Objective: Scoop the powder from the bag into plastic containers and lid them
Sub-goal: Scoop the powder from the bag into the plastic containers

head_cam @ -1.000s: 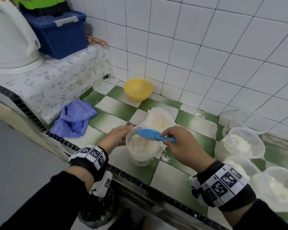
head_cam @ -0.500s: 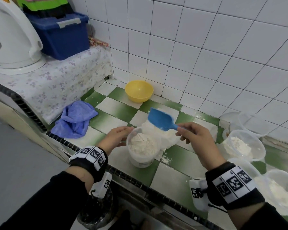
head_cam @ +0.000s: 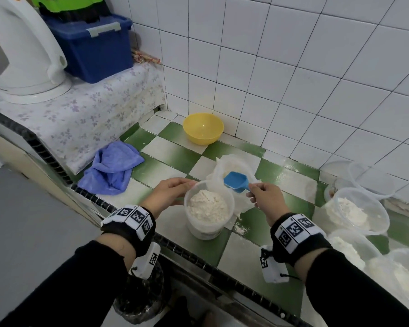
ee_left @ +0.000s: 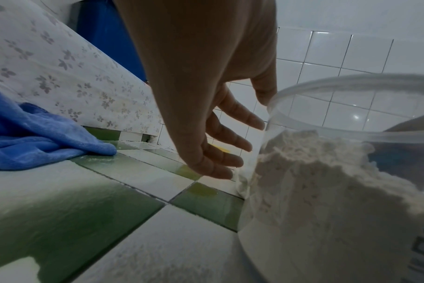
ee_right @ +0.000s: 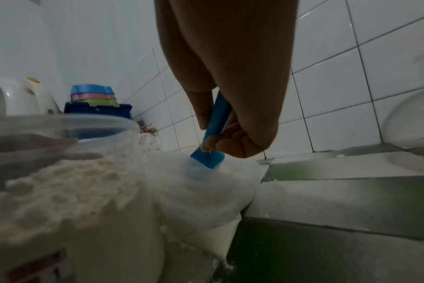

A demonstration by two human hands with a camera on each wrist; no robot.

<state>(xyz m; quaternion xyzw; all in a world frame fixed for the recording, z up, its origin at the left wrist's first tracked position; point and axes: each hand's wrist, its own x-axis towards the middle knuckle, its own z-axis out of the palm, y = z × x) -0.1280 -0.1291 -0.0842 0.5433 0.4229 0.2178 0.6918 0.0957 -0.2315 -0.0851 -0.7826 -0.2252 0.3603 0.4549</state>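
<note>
Frame centre: R hand (head_cam: 266, 197) grip clamped on blue scoop (head_cam: 236, 181) handle, over powder bag (head_cam: 229, 165). L hand (head_cam: 169, 193) grip apart, fingers touching powder-filled container (head_cam: 208, 208) on worktop (head_cam: 175, 152).

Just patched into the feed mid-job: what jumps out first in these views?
The blue scoop, gripped by the right hand, reaches into the open bag of powder mid-counter. In front of it stands a plastic container heaped with powder, the left hand touching its side with straight fingers. A yellow bowl sits in the tiled corner behind, and more filled, unlidded containers crowd the right edge.
</note>
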